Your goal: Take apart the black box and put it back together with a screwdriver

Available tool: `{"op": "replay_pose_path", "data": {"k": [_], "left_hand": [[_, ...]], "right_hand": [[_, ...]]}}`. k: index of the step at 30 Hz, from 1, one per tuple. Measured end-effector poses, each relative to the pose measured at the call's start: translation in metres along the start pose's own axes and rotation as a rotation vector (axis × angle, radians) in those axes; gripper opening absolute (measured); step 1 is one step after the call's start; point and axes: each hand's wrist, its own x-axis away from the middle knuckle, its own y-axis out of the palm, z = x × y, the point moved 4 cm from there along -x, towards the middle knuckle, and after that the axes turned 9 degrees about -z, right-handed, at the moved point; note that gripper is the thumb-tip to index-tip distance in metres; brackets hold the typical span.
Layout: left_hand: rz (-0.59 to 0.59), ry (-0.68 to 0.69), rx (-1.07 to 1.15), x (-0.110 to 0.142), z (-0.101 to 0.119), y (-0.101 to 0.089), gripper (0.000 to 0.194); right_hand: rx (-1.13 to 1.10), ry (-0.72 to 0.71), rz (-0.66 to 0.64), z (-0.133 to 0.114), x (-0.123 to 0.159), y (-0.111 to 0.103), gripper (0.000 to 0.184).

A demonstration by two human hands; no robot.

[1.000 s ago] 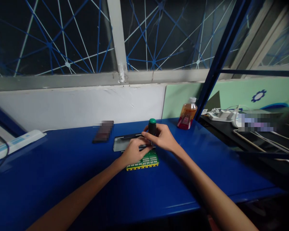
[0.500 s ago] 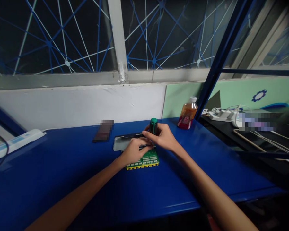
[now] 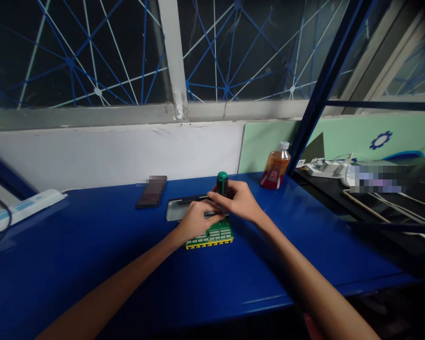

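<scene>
The right hand (image 3: 239, 202) gripped the green-capped screwdriver (image 3: 222, 185) upright; the left hand (image 3: 194, 221) pressed flat on the green circuit board (image 3: 216, 234), at 6 o'clock of the grey tray (image 3: 175, 209) on the bench (image 3: 127, 264); judged mid-screwing, next needing steady downward turning.

My left hand (image 3: 194, 221) hides the circuit board's (image 3: 214, 234) far part; screwdriver (image 3: 222, 185) tip unseen. Phone (image 3: 151, 192) top and shelf items (image 3: 377, 178) blurred. Power strip (image 3: 19, 210) cut off left.

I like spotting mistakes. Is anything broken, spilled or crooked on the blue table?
Nothing stands out. The green circuit board lies flat under the left hand, the right hand holds the screwdriver upright, and the bottle stands capped.
</scene>
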Motion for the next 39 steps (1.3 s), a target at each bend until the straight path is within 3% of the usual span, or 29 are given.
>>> {"op": "replay_pose_path", "data": {"k": [5,12,26,33,39], "left_hand": [[-0.1,0.009,0.026,-0.002,0.003,0.0,0.016],[-0.046,-0.018,0.043,-0.001,-0.003,0.0,0.014],[-0.169,0.02,0.034,-0.002,-0.001,0.001,0.019],[-0.111,-0.02,0.017,-0.001,-0.007,0.003,0.013],[-0.073,0.032,-0.117,-0.001,0.005,-0.001,0.015]], "right_hand": [[-0.003,-0.015,-0.017,-0.003,0.0,0.0,0.037],[-0.008,-0.011,-0.024,0.0,0.0,0.002,0.039],[-0.042,-0.003,0.038,0.006,-0.002,-0.006,0.039],[-0.061,-0.019,0.076,0.004,-0.003,-0.009,0.039],[-0.124,-0.045,0.151,0.003,-0.003,-0.021,0.037]]}}
